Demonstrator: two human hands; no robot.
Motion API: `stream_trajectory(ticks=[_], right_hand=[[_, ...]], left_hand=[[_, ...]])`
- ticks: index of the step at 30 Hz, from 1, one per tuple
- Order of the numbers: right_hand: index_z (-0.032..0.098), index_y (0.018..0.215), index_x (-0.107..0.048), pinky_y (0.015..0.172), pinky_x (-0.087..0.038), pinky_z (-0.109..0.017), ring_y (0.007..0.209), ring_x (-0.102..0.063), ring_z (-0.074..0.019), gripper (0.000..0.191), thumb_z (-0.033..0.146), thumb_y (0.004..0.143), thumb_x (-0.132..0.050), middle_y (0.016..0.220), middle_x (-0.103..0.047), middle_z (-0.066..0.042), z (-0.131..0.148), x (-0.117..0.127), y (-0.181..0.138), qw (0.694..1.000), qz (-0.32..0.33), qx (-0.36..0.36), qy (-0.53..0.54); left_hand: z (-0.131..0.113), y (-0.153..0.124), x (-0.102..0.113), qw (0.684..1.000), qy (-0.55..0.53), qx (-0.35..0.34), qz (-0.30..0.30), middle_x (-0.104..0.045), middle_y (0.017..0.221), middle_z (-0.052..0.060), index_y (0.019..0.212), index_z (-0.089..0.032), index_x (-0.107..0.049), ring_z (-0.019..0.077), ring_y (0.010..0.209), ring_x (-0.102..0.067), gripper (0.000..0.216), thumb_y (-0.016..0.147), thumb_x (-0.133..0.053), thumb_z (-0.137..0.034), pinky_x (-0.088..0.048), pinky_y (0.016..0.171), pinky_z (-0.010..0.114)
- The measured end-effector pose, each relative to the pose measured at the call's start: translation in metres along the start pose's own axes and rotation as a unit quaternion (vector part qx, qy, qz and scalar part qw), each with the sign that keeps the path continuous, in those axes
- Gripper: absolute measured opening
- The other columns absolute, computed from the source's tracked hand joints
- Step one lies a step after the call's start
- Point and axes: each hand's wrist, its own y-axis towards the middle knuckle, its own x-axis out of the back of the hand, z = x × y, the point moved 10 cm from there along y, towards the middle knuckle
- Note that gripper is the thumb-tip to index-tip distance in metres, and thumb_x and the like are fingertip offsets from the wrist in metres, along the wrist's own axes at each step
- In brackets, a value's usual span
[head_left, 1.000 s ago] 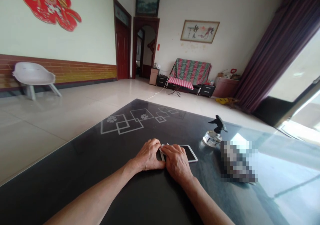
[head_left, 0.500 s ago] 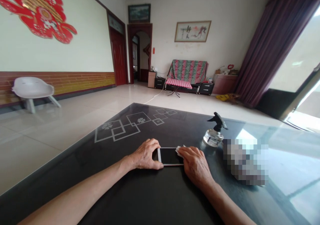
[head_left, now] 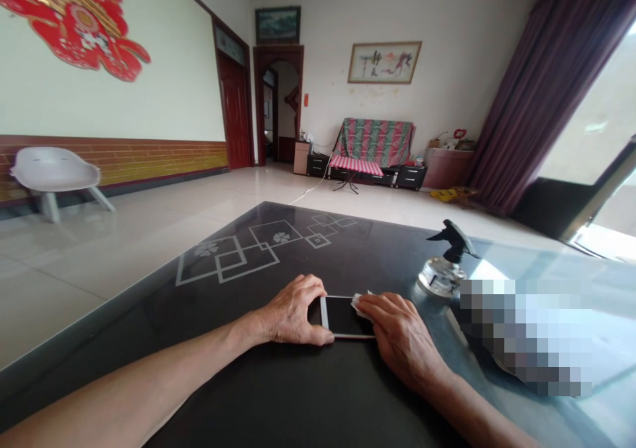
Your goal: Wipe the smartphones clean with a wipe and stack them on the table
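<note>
**Two hands on a phone at a dark worktop**

A black glass worktop [head_left: 298, 395] fills the lower half of the view, with a pale pattern of squares and flowers printed at its far left. Beyond it a light tiled floor [head_left: 124, 236] runs to the back of a big room. A dark purple curtain [head_left: 541, 90] hangs down the right side next to a bright window. High on the left wall is a red paper ornament [head_left: 74, 17]. A sofa [head_left: 372, 142] under a striped cover stands against the far wall, below a framed picture [head_left: 384, 61]. A white chair [head_left: 50, 169] sits by the left wall.

On the worktop at the right lies a blurred patch [head_left: 527, 335]; what it covers cannot be told.

Both forearms reach in from the near edge. The left hand [head_left: 291, 312] is curled around the left end of the phone, thumb on its near edge and fingers over the far edge, holding it down. The right hand [head_left: 402, 335] lies over the phone's right end with fingers nearly flat, pinning a wipe beneath them.

A clear spray bottle [head_left: 444, 272] with a black trigger head stands just beyond the right hand, near the blurred patch.

The phone [head_left: 345, 315] lies flat on the worktop between the two hands, dark screen up, white rim showing. The wipe [head_left: 358, 300], white and crumpled, rests on the screen's far right part, peeping out from under the right fingertips.
</note>
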Motion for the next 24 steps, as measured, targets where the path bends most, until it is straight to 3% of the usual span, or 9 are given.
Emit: stream_trajectory(ticks=[8, 14, 17, 24], right_hand=[[0.028, 0.123, -0.059, 0.093, -0.039, -0.036, 0.106, -0.052, -0.0206, 0.050, 0.008, 0.080, -0.044, 0.122, -0.062, -0.001, 0.028, -0.003, 0.008, 0.997, 0.032, 0.061, 0.045], [0.028, 0.117, -0.063, 0.094, -0.040, -0.035, 0.105, -0.054, -0.0194, 0.044, 0.008, 0.085, -0.042, 0.121, -0.063, -0.002, 0.058, -0.001, 0.002, 0.988, 0.042, 0.124, 0.086], [0.028, 0.110, -0.067, 0.092, -0.040, -0.034, 0.103, -0.055, -0.0193, 0.039, 0.009, 0.084, -0.043, 0.116, -0.066, -0.001, 0.041, 0.001, 0.001, 0.993, 0.019, 0.089, 0.069], [0.024, 0.106, -0.069, 0.090, -0.039, -0.035, 0.100, -0.056, -0.0212, 0.038, 0.011, 0.083, -0.042, 0.111, -0.068, -0.002, -0.030, 0.009, 0.001, 0.998, -0.033, -0.053, -0.017]], left_hand=[[0.005, 0.002, 0.001, 1.000, -0.027, 0.005, 0.015, -0.057, 0.109, 0.007, 0.104, -0.020, -0.061, 0.0251, 0.098, -0.053, 0.065, 0.056, -0.077, -0.061, -0.045, 0.088, 0.037], [0.006, 0.002, 0.001, 0.999, -0.042, 0.008, 0.008, -0.056, 0.107, 0.005, 0.100, -0.022, -0.063, 0.0243, 0.097, -0.054, 0.060, 0.055, -0.078, -0.057, -0.045, 0.088, 0.037], [0.007, 0.002, 0.000, 0.999, -0.042, 0.010, 0.018, -0.056, 0.109, 0.006, 0.103, -0.022, -0.062, 0.0248, 0.099, -0.053, 0.061, 0.057, -0.077, -0.059, -0.045, 0.087, 0.037], [0.006, 0.001, 0.000, 0.999, -0.030, 0.007, 0.021, -0.055, 0.111, 0.006, 0.103, -0.020, -0.061, 0.0251, 0.098, -0.053, 0.060, 0.059, -0.075, -0.059, -0.046, 0.087, 0.037]])
